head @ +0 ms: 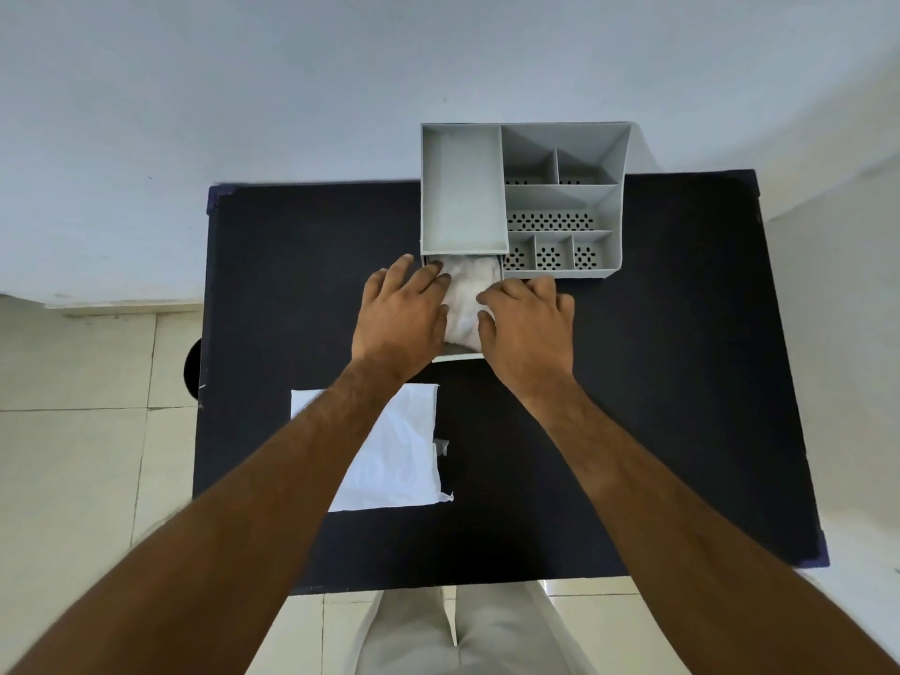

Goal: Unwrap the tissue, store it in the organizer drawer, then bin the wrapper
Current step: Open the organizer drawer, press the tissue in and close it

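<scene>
The white tissue [462, 299] lies in the pulled-out drawer [458, 355] at the front left of the grey organizer [614, 207]. My left hand [399, 319] presses flat on the tissue's left side, fingers apart. My right hand [528, 324] presses on its right side in the same way. Both hands hide most of the drawer; only its white front edge shows between the wrists. The empty clear-white wrapper [394, 460] lies flat on the dark table [682, 382] nearer to me, partly under my left forearm.
The organizer stands at the table's far edge against a pale wall, with several perforated compartments on its right. A dark round object [193, 367] shows on the tiled floor beyond the table's left edge. My legs are at the table's near edge.
</scene>
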